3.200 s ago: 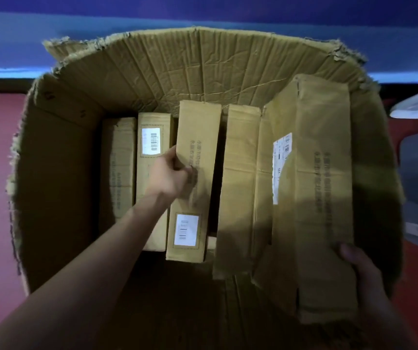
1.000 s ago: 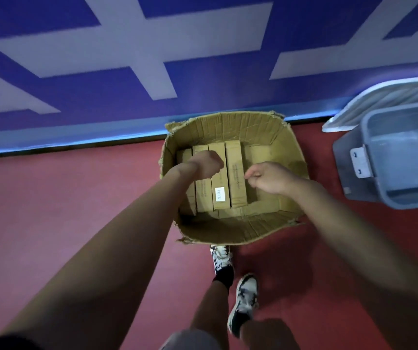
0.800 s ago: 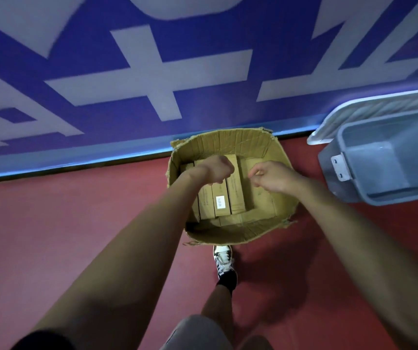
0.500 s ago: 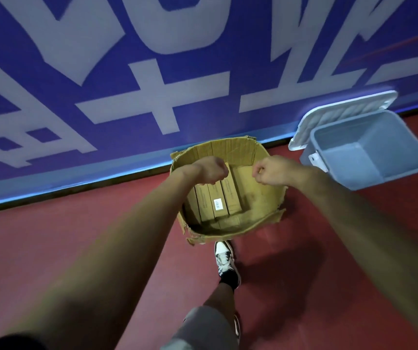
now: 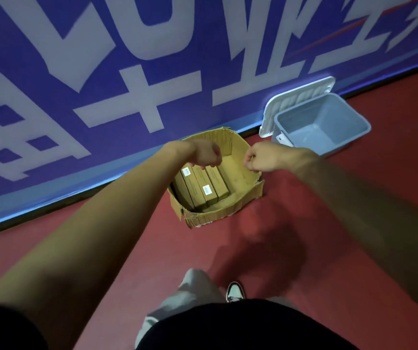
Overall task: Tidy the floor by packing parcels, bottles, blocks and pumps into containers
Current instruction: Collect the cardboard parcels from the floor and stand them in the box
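From the head camera, a torn-edged cardboard box (image 5: 228, 210) sits open on the red floor (image 5: 329, 248), close to the foot of a blue wall banner (image 5: 51, 46) with large white characters. Four long brown parcels (image 5: 202, 185) lie side by side inside it, packed against its left wall. Two of them carry small white labels (image 5: 207, 190).

Both bare arms reach forward over the box. The left hand (image 5: 206, 155) hangs above the far left part of the box, over the far ends of the parcels. Its fingers are curled under into a fist and nothing shows in its hold. The right hand (image 5: 263, 157) is above the box's right wall, also balled up with the thumb against the fingers, and it too holds nothing that can be seen. The two hands are apart, and whether either touches the cardboard cannot be told.

Just right of the box stands a grey plastic bin (image 5: 301, 122), its white lid (image 5: 296, 99) tipped up behind it against the wall.

At the bottom edge are a grey trouser leg (image 5: 187, 294) and one sneaker (image 5: 235, 291).
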The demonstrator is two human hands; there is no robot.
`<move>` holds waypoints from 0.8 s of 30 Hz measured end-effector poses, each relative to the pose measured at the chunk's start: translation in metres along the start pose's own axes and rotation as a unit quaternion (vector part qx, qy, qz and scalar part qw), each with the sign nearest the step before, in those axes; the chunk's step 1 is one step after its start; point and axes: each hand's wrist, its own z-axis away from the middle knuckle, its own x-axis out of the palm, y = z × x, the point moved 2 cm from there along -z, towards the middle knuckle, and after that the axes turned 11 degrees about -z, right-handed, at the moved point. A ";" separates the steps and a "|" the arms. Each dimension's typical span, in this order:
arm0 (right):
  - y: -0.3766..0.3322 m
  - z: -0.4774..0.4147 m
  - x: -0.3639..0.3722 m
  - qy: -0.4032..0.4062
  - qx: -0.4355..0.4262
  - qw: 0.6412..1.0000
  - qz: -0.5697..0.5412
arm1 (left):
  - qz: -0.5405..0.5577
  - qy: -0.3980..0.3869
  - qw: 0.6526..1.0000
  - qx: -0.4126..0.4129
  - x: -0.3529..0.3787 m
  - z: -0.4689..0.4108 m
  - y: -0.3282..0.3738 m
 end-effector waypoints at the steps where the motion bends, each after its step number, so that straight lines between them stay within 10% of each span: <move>1: -0.001 0.008 0.006 0.003 0.009 1.000 0.000 | -0.016 -0.008 1.000 0.004 0.004 0.004 0.000; 14: -0.030 0.143 0.128 0.094 0.140 0.981 -0.096 | -0.084 -0.051 0.985 0.143 0.066 0.096 0.004; 24: -0.029 0.297 0.252 0.198 0.328 0.901 -0.202 | -0.181 -0.097 0.927 0.313 0.181 0.151 0.066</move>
